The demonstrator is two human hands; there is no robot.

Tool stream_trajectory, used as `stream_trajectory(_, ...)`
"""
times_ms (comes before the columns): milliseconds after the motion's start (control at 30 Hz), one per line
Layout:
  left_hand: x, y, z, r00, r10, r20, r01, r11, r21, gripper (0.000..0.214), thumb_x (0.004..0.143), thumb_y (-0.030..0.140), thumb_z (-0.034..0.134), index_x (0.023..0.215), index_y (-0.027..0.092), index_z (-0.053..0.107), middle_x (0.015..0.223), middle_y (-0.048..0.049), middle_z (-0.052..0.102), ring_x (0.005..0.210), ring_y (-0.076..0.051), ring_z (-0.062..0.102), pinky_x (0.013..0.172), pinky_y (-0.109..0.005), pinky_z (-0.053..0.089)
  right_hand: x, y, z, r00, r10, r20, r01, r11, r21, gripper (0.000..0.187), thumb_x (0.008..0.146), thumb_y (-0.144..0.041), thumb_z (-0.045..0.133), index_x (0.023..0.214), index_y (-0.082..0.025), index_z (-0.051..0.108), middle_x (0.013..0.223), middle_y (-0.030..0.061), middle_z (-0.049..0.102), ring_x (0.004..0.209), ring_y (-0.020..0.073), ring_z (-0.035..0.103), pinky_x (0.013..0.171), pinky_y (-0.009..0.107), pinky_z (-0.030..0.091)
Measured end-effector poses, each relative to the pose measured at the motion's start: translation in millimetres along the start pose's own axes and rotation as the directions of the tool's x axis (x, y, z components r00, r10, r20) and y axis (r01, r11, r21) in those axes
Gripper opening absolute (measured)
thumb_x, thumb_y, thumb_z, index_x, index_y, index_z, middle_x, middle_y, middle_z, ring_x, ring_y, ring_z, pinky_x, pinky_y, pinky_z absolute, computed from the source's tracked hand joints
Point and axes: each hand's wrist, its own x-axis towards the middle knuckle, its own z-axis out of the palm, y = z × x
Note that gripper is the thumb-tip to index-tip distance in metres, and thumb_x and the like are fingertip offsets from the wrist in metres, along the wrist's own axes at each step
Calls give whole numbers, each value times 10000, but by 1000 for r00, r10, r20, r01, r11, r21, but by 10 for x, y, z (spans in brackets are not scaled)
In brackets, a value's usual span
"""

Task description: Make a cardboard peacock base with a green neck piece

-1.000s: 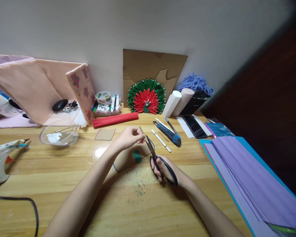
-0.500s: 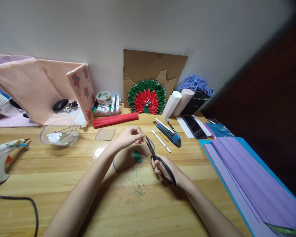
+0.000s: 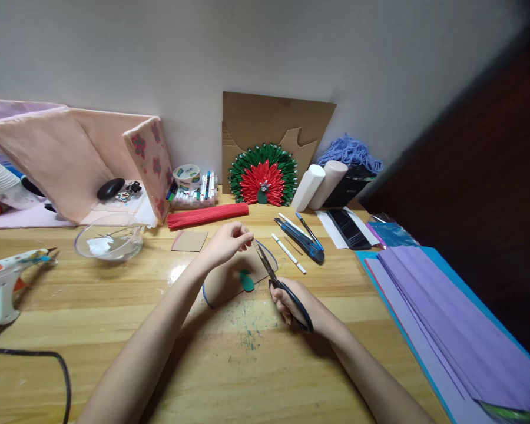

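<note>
One pair of scissors clamped in right hand, fingers curled round; left hand pinched together near blade tips, can't tell on what.

Table: wooden, flecked beside right fingers
Utility knife: beyond right fingers
Red roll: beyond left fingers
Glue gun: left of left fingers

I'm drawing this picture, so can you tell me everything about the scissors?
The scissors have a black, plastic-looking handle and darkish metal blades that look nearly shut. The right hand grips the handle over the wooden table. They slant, tips pointing away and leftward, close to the left hand; whether the tips touch anything is unclear.
</note>
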Motion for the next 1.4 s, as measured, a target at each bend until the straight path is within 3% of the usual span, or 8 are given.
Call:
stream_trajectory(233, 2, 22, -3, 999, -31, -20, 30, 999, -10, 200, 750, 299, 569, 648, 137, 511, 623, -11, 577, 518, -94, 511, 545, -239, 416, 9, -60, 25, 997, 60, -42, -59, 998, 17, 337, 764, -509, 518, 706, -197, 405, 513, -90, 359, 367, 49, 353, 322, 166, 378)
stream_trajectory(467, -13, 71, -23, 1000, -27, -16, 27, 998, -49, 206, 736, 298, 577, 627, 136, 513, 610, -5, 571, 504, -84, 488, 530, -231, 393, -21, -134, 8, 996, 67, -65, -68, 998, -15, 385, 742, -550, 550, 692, -201, 395, 485, -98, 331, 363, 49, 320, 324, 186, 399)
stream_trajectory(800, -33, 59, 42, 995, 62, 84, -63, 998, 13, 250, 751, 365, 563, 636, 147, 516, 596, 8, 540, 543, -99, 477, 549, -237, 381, -59, -59, 7, 990, -134, 40, 137, 985, -101, 594, 734, -780, 299, 740, -194, 395, 494, -64, 407, 381, 71, 389, 367, 189, 357)
stream_trajectory(1133, -2, 23, 25, 994, 69, 86, -71, 997, 15, 240, 764, 351, 536, 631, 153, 509, 592, 13, 532, 539, -98, 473, 552, -237, 376, -41, -133, 29, 998, -31, -49, 27, 997, -77, 547, 689, -739, 477, 727, -200, 393, 484, -88, 349, 357, 58, 344, 322, 183, 365)
stream_trajectory(1300, -14, 32, 21, 996, 24, 87, -25, 1000, 15, 258, 777, 374, 510, 641, 155, 502, 607, 5, 536, 537, -101, 479, 555, -243, 392, -58, -230, 36, 998, -29, -58, 24, 996, -82, 588, 654, -780, 457, 718, -199, 399, 480, -92, 324, 360, 57, 337, 328, 188, 378)
stream_trajectory(1400, -28, 34, -9, 999, 40, 31, -43, 993, 108, 290, 817, 407, 458, 675, 159, 509, 639, -2, 546, 564, -115, 502, 567, -253, 402, -54, -203, 16, 997, -40, -63, 33, 994, -105, 573, 677, -767, 448, 709, -198, 391, 487, -85, 335, 369, 57, 344, 331, 178, 355)
